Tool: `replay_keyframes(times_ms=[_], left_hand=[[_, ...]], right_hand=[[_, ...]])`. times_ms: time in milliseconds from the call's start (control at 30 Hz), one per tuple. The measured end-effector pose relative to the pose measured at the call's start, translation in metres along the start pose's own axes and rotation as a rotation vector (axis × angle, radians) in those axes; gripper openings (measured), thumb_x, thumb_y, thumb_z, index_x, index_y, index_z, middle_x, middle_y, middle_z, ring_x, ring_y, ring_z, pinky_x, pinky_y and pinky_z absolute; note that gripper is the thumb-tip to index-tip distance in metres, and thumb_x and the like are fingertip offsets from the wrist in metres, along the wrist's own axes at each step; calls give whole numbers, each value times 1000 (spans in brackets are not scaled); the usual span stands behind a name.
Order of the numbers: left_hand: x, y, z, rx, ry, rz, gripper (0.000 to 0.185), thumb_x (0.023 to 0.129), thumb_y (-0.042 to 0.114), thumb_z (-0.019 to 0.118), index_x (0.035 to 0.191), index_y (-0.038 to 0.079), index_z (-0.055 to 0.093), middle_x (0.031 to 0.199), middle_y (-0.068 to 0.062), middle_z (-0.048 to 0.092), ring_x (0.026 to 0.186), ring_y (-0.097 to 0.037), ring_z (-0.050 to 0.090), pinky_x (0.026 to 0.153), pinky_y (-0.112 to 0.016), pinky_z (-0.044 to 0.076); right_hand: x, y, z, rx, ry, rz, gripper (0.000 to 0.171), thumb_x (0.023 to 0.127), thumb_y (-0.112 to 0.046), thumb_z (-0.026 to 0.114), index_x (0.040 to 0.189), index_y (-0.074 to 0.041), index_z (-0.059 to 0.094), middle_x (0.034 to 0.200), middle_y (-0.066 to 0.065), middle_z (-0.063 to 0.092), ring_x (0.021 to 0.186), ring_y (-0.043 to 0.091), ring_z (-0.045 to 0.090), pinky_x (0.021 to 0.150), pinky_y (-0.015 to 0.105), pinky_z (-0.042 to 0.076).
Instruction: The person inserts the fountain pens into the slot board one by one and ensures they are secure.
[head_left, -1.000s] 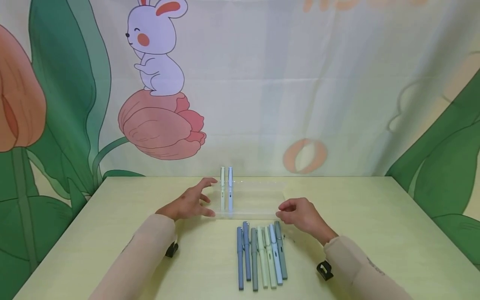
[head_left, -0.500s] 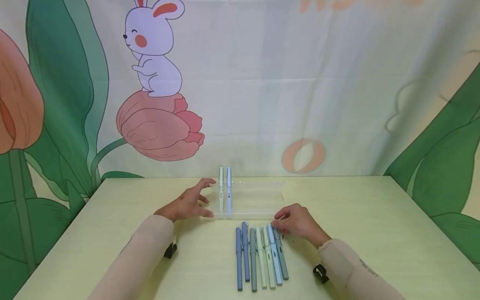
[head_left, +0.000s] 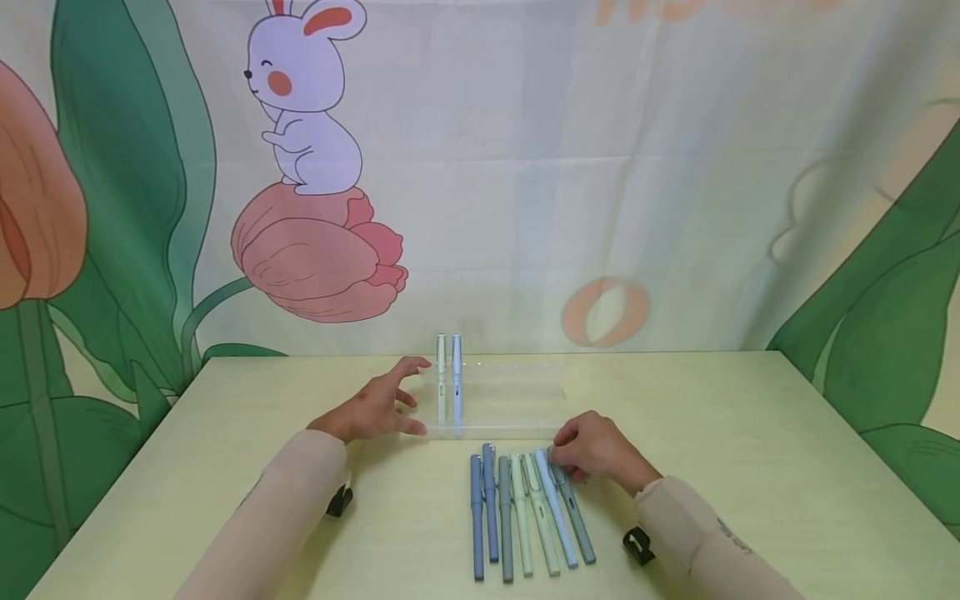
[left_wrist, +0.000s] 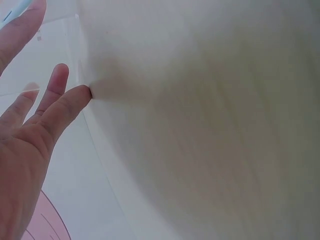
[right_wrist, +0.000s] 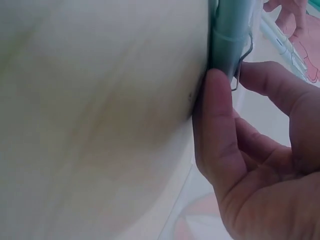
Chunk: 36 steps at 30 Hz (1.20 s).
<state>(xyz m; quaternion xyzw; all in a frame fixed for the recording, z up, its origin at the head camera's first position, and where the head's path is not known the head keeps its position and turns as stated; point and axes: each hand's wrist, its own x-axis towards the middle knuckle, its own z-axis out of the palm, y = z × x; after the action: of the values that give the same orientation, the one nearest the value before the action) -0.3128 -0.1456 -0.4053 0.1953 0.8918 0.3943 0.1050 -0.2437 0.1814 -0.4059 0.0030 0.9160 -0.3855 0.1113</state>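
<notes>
The right hand (head_left: pixel 596 448) is seen low on the table (head_left: pixel 750 467), its fingers curled over the top end of the grey-green pen (head_left: pixel 573 517) — the rightmost of a row of pens (head_left: pixel 517 517) laid side by side near the front edge. In the right wrist view the thumb (right_wrist: pixel 215 125) is pressed against the cap of that pen (right_wrist: pixel 230 35), just beside its wire clip, with the other fingers bent round on the far side; the pen is pinched rather than merely touched. The held pen lies on the table, its lower end swung out to the right, so that it is angled away from the straighter pens at the left of the row. The pale blue pen (head_left: pixel 557 521) next to it is tilted the same way.

The left hand (head_left: pixel 378 408) is rested on the table at the left end of the clear tray (head_left: pixel 510 400), its fingers spread and fairly straight, nothing being held. In the left wrist view a fingertip (left_wrist: pixel 82 95) is shown touching the corner of the clear tray (left_wrist: pixel 80 75). Two pens (head_left: pixel 448 379) — one pale green, one pale blue — lie side by side in the left part of the tray, near the left hand. The tray sits just beyond the row of pens, between the two hands.

A cloth backdrop (head_left: pixel 525 167) printed with a rabbit (head_left: pixel 307 100) on a tulip hangs behind the table.
</notes>
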Motion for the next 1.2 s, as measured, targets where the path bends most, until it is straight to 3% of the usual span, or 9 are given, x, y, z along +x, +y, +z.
replay_keyframes(times_ms=[500, 833, 1200], left_hand=[[1, 1, -1, -14, -7, 0, 97, 75, 9, 88, 150, 24, 29, 160, -13, 29, 116, -29, 59, 89, -42, 55], [1, -3, 1, -11, 2, 0, 97, 74, 8, 88, 150, 23, 30, 159, -12, 30, 115, -29, 60, 90, -42, 55], [1, -4, -1, -24, -7, -1, 97, 74, 10, 88, 149, 27, 30, 159, -11, 30, 116, -29, 59, 89, -41, 55]], right_hand=[[-2, 1, -6, 57, -25, -36, 7, 83, 5, 67, 90, 4, 67, 79, 8, 65, 65, 17, 63, 61, 33, 58], [-2, 1, -6, 38, -16, -39, 4, 84, 0, 69, 87, 1, 67, 75, 7, 63, 64, 16, 60, 59, 31, 57], [-2, -12, -17, 155, 10, -82, 12, 84, -2, 63, 95, 4, 65, 84, 10, 65, 65, 18, 66, 66, 34, 59]])
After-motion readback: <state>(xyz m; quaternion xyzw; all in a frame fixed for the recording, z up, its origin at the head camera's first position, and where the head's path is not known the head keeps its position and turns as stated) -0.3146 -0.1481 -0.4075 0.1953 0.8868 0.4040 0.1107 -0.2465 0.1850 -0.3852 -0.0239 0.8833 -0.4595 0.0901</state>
